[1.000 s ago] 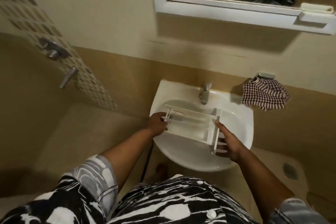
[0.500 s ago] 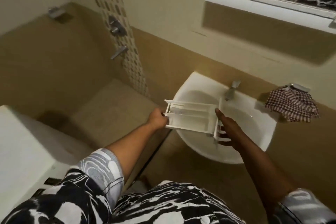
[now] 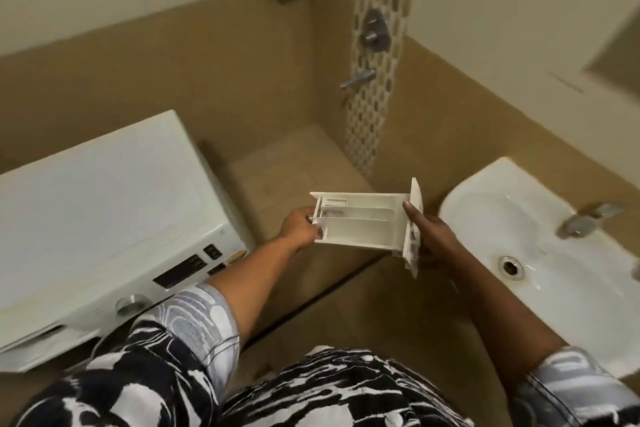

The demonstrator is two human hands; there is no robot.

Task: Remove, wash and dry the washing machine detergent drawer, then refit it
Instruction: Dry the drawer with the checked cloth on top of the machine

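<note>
The white detergent drawer (image 3: 363, 222) hangs level in the air between the washing machine and the sink, its compartments facing up. My left hand (image 3: 300, 227) grips its narrow back end. My right hand (image 3: 431, 239) holds the front panel end, fingers curled round the panel. The white washing machine (image 3: 104, 204) stands at the left, its control panel and dial facing me; I cannot see its drawer slot. The white sink (image 3: 485, 215) is at the right, a little to the right of the drawer.
A chrome tap (image 3: 585, 222) sits on the sink's far rim and the drain (image 3: 510, 267) shows in the bowl. Shower fittings (image 3: 374, 31) hang on the tiled wall strip ahead. Tan floor lies between machine and sink.
The drawer has left its place over the sink bowl and travelled left with both hands still on it. My view has swung left, bringing the washing machine in and losing the checked cloth.
</note>
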